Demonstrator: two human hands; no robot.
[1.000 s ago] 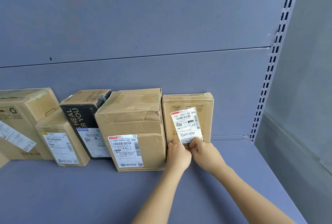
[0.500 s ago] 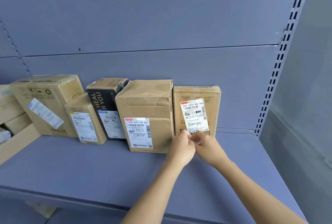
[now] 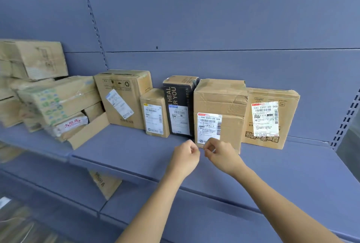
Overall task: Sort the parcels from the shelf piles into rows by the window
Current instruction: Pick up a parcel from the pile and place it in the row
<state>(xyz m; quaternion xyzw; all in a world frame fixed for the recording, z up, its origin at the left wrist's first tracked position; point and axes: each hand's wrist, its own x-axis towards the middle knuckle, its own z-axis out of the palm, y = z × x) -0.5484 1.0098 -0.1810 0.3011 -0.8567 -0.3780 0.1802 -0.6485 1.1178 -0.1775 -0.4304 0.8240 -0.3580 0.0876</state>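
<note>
- The blue shelf (image 3: 292, 174) carries a row of parcels (image 3: 154, 114) upright against its back panel.
- The left hand (image 3: 184, 158) is clenched and empty, just before the crumpled parcel (image 3: 220, 100).
- The right hand (image 3: 221, 155) has curled fingers; whether it holds anything cannot be told.

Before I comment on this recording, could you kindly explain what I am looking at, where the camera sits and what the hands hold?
There is no machine here: a person works with two bare hands. Every picture comes from one camera worn on the head, looking forward and down. On the blue shelf stands a row of five upright parcels; a loose pile of parcels lies further left. The left hand and right hand hover before the creased box, fingers curled, gripping no parcel; whether they pinch something tiny I cannot tell.
</note>
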